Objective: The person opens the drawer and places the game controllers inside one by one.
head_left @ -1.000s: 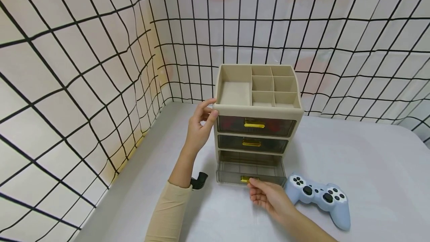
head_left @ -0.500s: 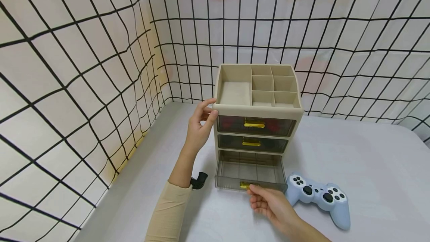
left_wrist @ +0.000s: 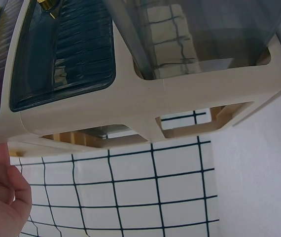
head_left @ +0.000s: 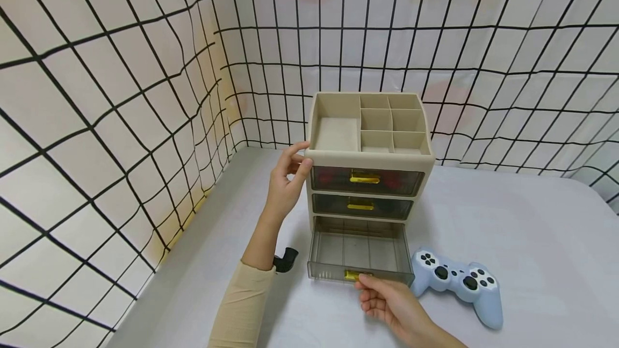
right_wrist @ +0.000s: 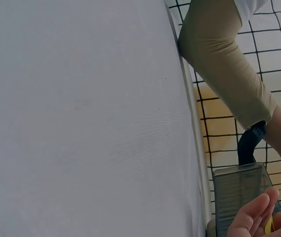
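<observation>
A beige desktop drawer organizer [head_left: 369, 159] stands upright, with open compartments on top and several dark see-through drawers below. My left hand [head_left: 285, 184] rests against its upper left corner, thumb at the front edge and fingers along the side. In the left wrist view, that hand [left_wrist: 5, 205] touches the side wall. The bottom drawer [head_left: 355, 248] is pulled out and looks bare inside. My right hand [head_left: 391, 305] pinches its gold handle [head_left: 352, 275] between thumb and fingers. The right wrist view shows the hand [right_wrist: 254, 219] at the drawer front [right_wrist: 239, 185].
A light blue game controller [head_left: 459, 283] lies right of the drawer, close to its front corner. The upper drawer [head_left: 329, 180] is closed, with reddish things dimly visible inside. Black grid panels [head_left: 338, 47] stand behind and to the left of the white table [head_left: 522, 219].
The bottom drawer has slid further out toward me, with my right hand moving back on its handle. My left hand stays at the organizer's corner.
</observation>
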`<state>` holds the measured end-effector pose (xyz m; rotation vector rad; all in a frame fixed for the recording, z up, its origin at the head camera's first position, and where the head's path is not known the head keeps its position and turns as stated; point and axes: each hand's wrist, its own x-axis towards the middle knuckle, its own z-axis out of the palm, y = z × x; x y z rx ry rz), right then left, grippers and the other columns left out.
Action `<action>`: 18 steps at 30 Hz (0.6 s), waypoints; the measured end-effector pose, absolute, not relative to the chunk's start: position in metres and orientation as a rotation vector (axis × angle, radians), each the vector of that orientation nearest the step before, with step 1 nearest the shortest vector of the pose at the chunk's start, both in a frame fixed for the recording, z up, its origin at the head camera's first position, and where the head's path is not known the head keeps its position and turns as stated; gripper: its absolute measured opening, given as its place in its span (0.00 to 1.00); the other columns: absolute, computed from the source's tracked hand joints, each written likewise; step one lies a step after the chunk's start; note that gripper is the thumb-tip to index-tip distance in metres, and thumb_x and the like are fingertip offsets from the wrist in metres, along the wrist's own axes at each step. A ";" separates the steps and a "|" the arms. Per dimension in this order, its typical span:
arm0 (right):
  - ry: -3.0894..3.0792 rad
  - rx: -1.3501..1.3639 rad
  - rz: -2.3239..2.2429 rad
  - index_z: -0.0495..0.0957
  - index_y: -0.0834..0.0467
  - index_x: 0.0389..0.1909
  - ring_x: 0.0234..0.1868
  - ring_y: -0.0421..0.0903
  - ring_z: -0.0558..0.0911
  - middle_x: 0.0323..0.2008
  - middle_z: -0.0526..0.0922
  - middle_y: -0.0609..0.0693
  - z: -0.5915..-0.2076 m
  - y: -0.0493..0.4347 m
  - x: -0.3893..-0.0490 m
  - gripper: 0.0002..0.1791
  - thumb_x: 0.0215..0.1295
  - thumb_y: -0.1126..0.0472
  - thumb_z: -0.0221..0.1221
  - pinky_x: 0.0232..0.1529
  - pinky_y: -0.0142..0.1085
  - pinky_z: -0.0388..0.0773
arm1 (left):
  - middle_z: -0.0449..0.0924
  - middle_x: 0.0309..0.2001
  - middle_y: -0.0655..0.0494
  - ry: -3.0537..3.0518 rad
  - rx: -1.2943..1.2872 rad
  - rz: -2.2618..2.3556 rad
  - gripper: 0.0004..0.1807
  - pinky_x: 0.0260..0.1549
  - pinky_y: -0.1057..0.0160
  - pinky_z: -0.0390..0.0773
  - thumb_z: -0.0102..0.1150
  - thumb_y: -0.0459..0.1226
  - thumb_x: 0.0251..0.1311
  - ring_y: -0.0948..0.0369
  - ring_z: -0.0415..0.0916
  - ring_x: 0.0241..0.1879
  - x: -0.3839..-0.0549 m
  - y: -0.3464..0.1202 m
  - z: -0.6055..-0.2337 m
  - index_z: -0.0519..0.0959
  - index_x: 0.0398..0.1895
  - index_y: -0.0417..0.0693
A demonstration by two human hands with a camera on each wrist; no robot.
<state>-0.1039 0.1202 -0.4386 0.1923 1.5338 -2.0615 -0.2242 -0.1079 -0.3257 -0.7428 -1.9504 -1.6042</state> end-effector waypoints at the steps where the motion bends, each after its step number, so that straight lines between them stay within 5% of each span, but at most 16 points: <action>1: 1.532 0.190 -2.062 0.81 0.64 0.42 0.29 0.39 0.80 0.28 0.81 0.47 -0.439 0.120 -0.104 0.18 0.69 0.51 0.59 0.35 0.30 0.78 | 0.74 0.35 0.36 -1.950 -0.742 -1.604 0.17 0.37 0.59 0.72 0.51 0.24 0.67 0.55 0.72 0.32 -0.224 -0.108 -0.326 0.69 0.59 0.32; 7: 1.522 0.162 -2.062 0.81 0.64 0.42 0.29 0.38 0.80 0.27 0.80 0.46 -0.439 0.121 -0.102 0.17 0.69 0.52 0.58 0.35 0.30 0.78 | 0.74 0.35 0.37 -1.950 -0.734 -1.601 0.18 0.38 0.59 0.72 0.51 0.24 0.66 0.50 0.72 0.32 -0.228 -0.109 -0.330 0.69 0.59 0.33; 14: 1.514 0.154 -2.059 0.81 0.64 0.42 0.28 0.38 0.80 0.27 0.81 0.46 -0.439 0.121 -0.102 0.17 0.70 0.52 0.58 0.35 0.30 0.78 | 0.76 0.36 0.46 -1.939 -0.743 -1.592 0.18 0.38 0.60 0.72 0.53 0.33 0.70 0.56 0.73 0.33 -0.250 -0.113 -0.354 0.71 0.62 0.45; 18: 1.519 0.163 -2.056 0.81 0.64 0.43 0.28 0.38 0.80 0.27 0.81 0.46 -0.441 0.120 -0.102 0.17 0.70 0.52 0.58 0.34 0.30 0.78 | 0.76 0.36 0.40 -1.941 -0.747 -1.599 0.17 0.37 0.58 0.72 0.52 0.30 0.69 0.52 0.73 0.33 -0.237 -0.111 -0.340 0.70 0.60 0.38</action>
